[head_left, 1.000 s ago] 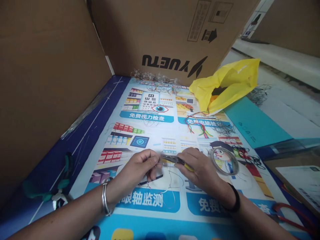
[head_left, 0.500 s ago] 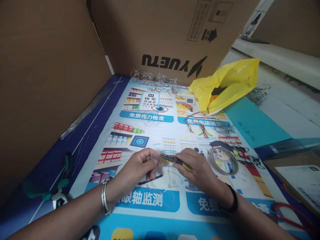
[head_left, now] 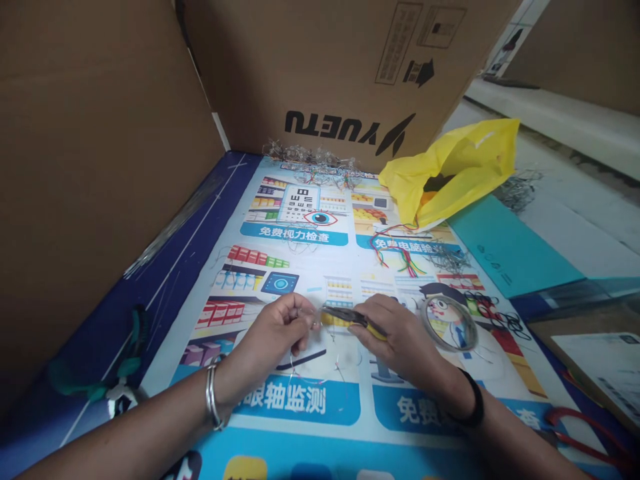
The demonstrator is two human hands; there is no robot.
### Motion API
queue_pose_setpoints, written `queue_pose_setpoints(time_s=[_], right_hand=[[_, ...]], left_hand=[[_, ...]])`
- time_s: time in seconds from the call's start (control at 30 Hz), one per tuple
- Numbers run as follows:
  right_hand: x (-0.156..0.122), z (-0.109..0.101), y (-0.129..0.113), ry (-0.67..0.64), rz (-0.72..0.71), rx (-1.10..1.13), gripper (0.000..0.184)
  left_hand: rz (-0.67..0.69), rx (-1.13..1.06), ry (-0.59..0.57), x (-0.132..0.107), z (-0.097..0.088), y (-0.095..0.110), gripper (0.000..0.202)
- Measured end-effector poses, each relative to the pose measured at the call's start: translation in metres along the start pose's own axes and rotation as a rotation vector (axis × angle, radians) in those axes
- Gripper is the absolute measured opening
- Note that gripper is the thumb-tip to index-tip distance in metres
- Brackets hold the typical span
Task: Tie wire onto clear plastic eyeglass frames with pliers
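Observation:
My left hand (head_left: 283, 327) pinches a thin wire piece (head_left: 314, 319) between thumb and fingers. Fine strands of it hang below the hand over the printed sheet, with tiny pinkish bits along them. In my right hand (head_left: 393, 333) are needle-nose pliers (head_left: 345, 313) with yellow-and-black handles, the fingers wrapped round them. Their jaws point left, close to the wire at my left fingertips; whether the tips touch it I cannot make out. A roll of clear tape (head_left: 450, 323) lies just right of my right hand.
Green-handled pliers (head_left: 127, 363) lie at left, near a bundle of straight wires (head_left: 165, 233). A yellow bag (head_left: 455, 173), coloured cords (head_left: 407, 260) and black loops (head_left: 495, 310) lie right. Cardboard walls (head_left: 320, 67) stand behind and left. Tangled wire pieces (head_left: 310, 157) line the back. Red-handled scissors (head_left: 580, 433) lie front right.
The plier jaws have shifted slightly right, away from my left fingertips. The hanging wire strands have swung a little. My left hand stays nearly in place.

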State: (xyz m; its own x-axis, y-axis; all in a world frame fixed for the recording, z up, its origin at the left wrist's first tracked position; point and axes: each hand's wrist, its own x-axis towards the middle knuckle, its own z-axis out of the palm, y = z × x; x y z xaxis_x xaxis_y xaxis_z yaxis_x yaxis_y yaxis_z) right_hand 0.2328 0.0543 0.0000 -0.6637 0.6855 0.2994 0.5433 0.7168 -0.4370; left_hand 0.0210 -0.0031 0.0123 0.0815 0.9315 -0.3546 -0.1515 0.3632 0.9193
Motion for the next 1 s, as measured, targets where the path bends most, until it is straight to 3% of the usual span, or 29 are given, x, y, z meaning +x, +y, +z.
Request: queue_pose_setpoints(time_s=[0.2, 0.47, 0.73, 1.0], right_hand=[[-0.002, -0.021, -0.010, 0.015, -0.030, -0.121, 0.016], [-0.001, -0.017, -0.033, -0.039, -0.105, -0.428, 0.015], [-0.001, -0.014, -0.028, -0.008, -0.139, -0.383, 0.016], [-0.001, -0.014, -0.026, -0.073, -0.166, -0.455, 0.013]], left_hand=[[0.043, 0.027, 0.076, 0.001, 0.001, 0.000, 0.014], [0.033, 0.067, 0.032, 0.001, 0.001, -0.003, 0.012], [0.052, 0.111, -0.002, 0.001, -0.001, -0.008, 0.010], [0.069, 0.153, 0.002, 0.004, -0.003, -0.014, 0.011]])
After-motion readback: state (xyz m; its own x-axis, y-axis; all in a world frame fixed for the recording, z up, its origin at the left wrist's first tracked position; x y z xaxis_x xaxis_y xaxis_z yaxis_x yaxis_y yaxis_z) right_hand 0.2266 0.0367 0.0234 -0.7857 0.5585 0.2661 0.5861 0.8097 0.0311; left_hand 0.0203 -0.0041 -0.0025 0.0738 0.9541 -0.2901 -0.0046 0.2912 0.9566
